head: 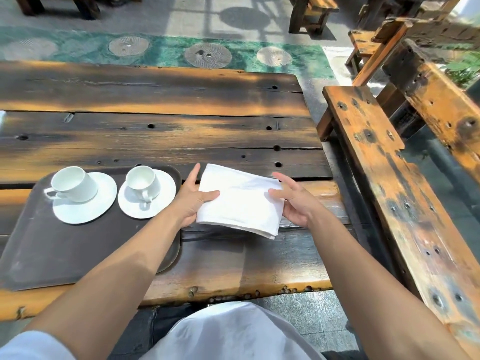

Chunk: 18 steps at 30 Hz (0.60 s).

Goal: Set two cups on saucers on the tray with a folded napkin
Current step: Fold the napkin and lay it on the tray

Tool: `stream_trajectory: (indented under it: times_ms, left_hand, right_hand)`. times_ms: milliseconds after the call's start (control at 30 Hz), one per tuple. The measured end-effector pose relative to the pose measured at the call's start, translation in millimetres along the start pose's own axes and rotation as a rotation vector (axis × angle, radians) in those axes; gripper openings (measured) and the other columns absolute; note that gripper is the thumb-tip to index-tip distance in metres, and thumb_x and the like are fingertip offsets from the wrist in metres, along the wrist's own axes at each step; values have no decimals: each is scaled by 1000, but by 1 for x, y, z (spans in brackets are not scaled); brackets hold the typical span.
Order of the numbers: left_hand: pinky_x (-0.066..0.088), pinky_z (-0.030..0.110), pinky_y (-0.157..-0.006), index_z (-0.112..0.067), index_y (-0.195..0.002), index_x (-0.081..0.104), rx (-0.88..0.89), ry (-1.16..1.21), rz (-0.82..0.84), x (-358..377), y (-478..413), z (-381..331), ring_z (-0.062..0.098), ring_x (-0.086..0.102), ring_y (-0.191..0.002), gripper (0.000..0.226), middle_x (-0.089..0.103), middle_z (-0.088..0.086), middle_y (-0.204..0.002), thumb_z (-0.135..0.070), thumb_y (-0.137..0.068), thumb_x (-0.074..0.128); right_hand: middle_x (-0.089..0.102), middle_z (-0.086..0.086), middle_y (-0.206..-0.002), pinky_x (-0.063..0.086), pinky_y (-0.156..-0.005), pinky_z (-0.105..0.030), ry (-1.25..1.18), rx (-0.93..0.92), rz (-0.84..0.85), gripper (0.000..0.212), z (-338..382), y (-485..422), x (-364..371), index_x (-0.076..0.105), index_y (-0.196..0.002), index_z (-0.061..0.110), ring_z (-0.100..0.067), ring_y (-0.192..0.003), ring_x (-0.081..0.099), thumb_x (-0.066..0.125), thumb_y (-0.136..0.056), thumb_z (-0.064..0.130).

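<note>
A dark brown tray [65, 245] lies on the wooden table at the left. Two white cups stand on white saucers at its far side: the left cup [72, 184] on the bigger left saucer [85, 206], the right cup [142, 181] on the right saucer [135, 206]. Just right of the tray, a folded white napkin [240, 203] is held slightly above the table. My left hand [193, 200] grips its left edge, thumb on top. My right hand [294, 203] grips its right edge.
The plank table [155, 131] stretches away ahead. A worn wooden bench [384, 178] runs along its right side, close to my right arm. More wooden furniture stands further back on the paved floor.
</note>
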State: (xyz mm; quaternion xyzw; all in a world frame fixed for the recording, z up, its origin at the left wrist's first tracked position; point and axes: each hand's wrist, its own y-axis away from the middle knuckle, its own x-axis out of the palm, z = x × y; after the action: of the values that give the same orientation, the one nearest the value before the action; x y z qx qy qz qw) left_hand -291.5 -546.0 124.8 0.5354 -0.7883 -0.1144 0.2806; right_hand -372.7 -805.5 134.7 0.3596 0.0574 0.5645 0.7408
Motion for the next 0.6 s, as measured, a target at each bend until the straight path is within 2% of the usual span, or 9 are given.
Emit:
stream_trajectory:
  times_ms: [33,100,133,200,267,333,500,533,600]
  left_hand:
    - [61,47,-83,-39,-151,33,33,-40,17,-2,0,0,30,71,-108,94,71,5,-122,18,-83,66]
    - [58,42,-91,-33,-143,51,106,-153,50,-7,-1,-2,23,70,-106,83,72,4,-121,20,-80,67]
    - [58,37,-90,-30,-135,59,138,-223,47,-11,-2,-3,21,71,-101,76,74,5,-116,19,-79,70]
    - [59,28,-80,-29,-117,69,194,-387,-2,-18,-2,-9,17,71,-88,60,78,6,-105,15,-77,74]
    - [58,26,-74,-27,-100,73,252,-547,-63,-24,-2,-14,15,73,-82,41,79,5,-98,7,-77,78]
    - [56,25,-72,-25,-92,73,295,-654,-114,-28,-3,-18,8,73,-77,30,79,-1,-89,0,-77,81]
    - [50,11,-65,-25,-85,72,339,-735,-128,-39,0,-21,-4,70,-68,19,76,-14,-74,-10,-80,82]
    - [48,9,-62,-25,-84,72,340,-732,-123,-42,0,-21,-5,69,-66,15,75,-16,-71,-13,-81,81]
    - [43,10,-56,-24,-80,73,334,-721,-128,-45,1,-24,-4,62,-56,7,70,-17,-61,-24,-85,79]
  right_hand:
    - [67,-18,-126,62,-78,-38,55,-5,29,65,-2,1,2,58,-134,15,-30,-96,73,69,-78,-15]
    - [70,-22,-118,62,-81,-39,166,-39,44,64,-3,1,7,66,-124,9,-31,-95,72,70,-69,-23]
    - [69,-22,-118,61,-84,-40,257,-79,34,63,-2,1,9,69,-119,10,-32,-99,70,72,-66,-23]
    - [69,-11,-119,58,-85,-30,484,-185,-4,59,2,0,11,73,-110,16,-26,-106,65,79,-62,-18]
    - [70,-4,-115,55,-86,-25,606,-255,-39,56,7,-2,11,73,-108,18,-20,-106,64,85,-61,-9]
    - [73,-2,-103,56,-85,-28,664,-300,-72,48,9,-3,13,74,-103,20,-16,-95,67,88,-62,-2]
    - [68,12,-62,47,-56,-19,649,-362,-85,20,5,-9,12,73,-81,18,-2,-57,61,88,-69,11]
    - [65,11,-61,44,-56,-22,629,-368,-83,16,6,-10,12,73,-80,16,-4,-57,57,86,-72,14]
    - [60,-4,-69,38,-63,-32,605,-363,-88,16,7,-12,11,74,-83,11,-17,-67,51,82,-78,24]
